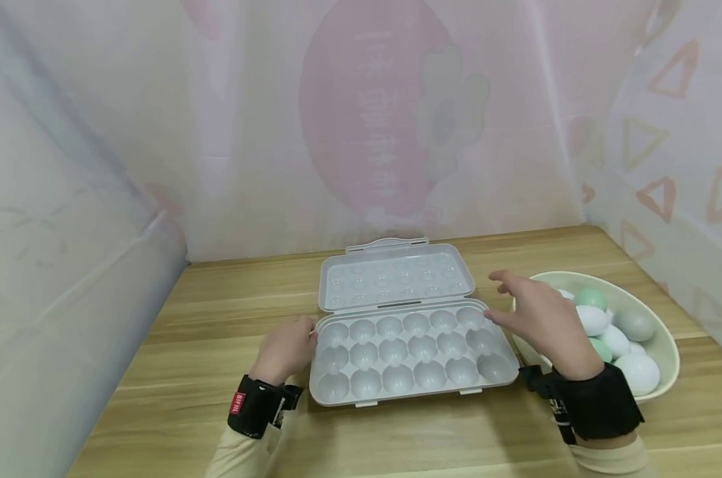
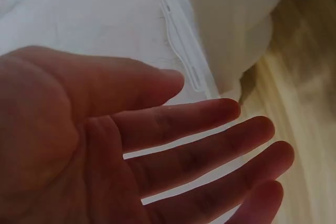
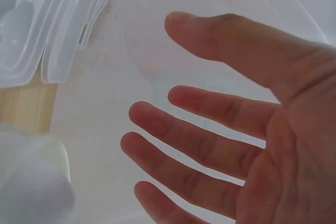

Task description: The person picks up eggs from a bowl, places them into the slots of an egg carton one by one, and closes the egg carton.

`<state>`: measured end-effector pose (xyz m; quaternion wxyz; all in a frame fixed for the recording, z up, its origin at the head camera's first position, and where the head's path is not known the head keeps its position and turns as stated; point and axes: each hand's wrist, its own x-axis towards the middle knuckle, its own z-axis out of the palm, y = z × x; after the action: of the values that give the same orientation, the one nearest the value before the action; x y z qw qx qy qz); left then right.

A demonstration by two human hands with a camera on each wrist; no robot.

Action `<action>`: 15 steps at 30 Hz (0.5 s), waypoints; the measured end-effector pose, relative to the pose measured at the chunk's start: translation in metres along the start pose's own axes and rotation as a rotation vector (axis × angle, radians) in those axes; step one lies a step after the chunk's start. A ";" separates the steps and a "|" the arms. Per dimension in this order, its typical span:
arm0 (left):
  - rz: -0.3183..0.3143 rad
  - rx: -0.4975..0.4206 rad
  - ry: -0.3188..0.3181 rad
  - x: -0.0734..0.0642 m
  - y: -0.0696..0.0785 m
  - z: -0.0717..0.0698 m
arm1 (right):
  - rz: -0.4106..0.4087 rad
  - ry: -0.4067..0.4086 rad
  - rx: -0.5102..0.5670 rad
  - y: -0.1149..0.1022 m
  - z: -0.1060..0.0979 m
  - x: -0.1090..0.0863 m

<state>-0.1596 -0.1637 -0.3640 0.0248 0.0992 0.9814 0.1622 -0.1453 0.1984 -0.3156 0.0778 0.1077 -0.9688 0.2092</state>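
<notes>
A pale plastic egg box [image 1: 408, 348] lies on the table with its lid [image 1: 396, 275] folded back on the far side. Rows of round cups fill its base. Beside the box's left edge is my left hand [image 1: 281, 352]; the left wrist view shows its fingers loosely extended, holding nothing. My right hand [image 1: 542, 318] hovers between the box's right end and a cream bowl [image 1: 671, 358], thumb and fingers spread apart with nothing in them. Inside the bowl sit several eggs: white [image 1: 638, 373], grey [image 1: 634, 325] and light green [image 1: 590, 298]. The right hand hides part of the bowl.
The wood-grain table [image 1: 217, 312] carries the box and bowl. Light printed curtains [image 1: 247, 166] enclose its back, left and right sides. A black strap [image 1: 600, 401] with a camera mount is on each wrist.
</notes>
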 end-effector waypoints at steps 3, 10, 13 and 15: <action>-0.006 -0.006 -0.015 -0.002 -0.005 0.005 | -0.003 0.005 -0.011 0.003 -0.004 -0.001; -0.010 -0.073 -0.003 -0.003 -0.012 0.014 | 0.009 -0.015 -0.024 0.014 -0.012 -0.004; 0.004 -0.117 0.025 -0.003 -0.014 0.018 | 0.022 -0.024 -0.044 0.021 -0.016 -0.006; 0.011 -0.146 0.043 -0.002 -0.015 0.021 | 0.018 -0.022 -0.059 0.027 -0.018 -0.007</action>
<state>-0.1583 -0.1711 -0.3891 0.0100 0.0989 0.9668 0.2354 -0.1434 0.2310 -0.3109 0.0684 0.0991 -0.9763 0.1800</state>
